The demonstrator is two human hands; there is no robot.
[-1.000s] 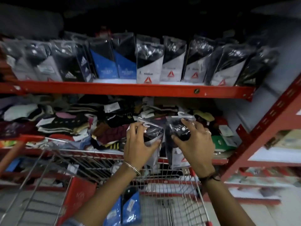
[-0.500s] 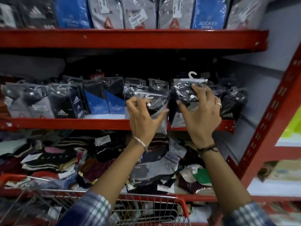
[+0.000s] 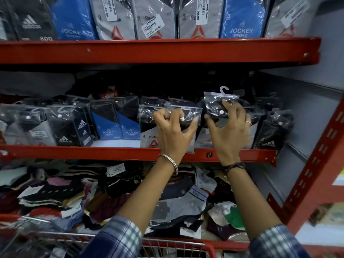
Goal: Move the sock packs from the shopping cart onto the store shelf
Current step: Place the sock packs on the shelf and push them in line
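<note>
My left hand grips a clear-wrapped sock pack at the front edge of the middle red shelf. My right hand holds a second clear-wrapped sock pack with a white hanger hook, standing upright on the same shelf just to the right. Both packs sit among a row of other black, blue and grey sock packs. The shopping cart's red rim and wire basket show at the bottom edge, below my forearms.
The upper red shelf carries a row of sock packs close overhead. Loose socks lie piled on the lower shelf. A red upright post and grey side wall stand at the right.
Both hands have risen from the cart up to the middle shelf with the two packs, which now stand in the shelf's row. The view has tilted upward.
</note>
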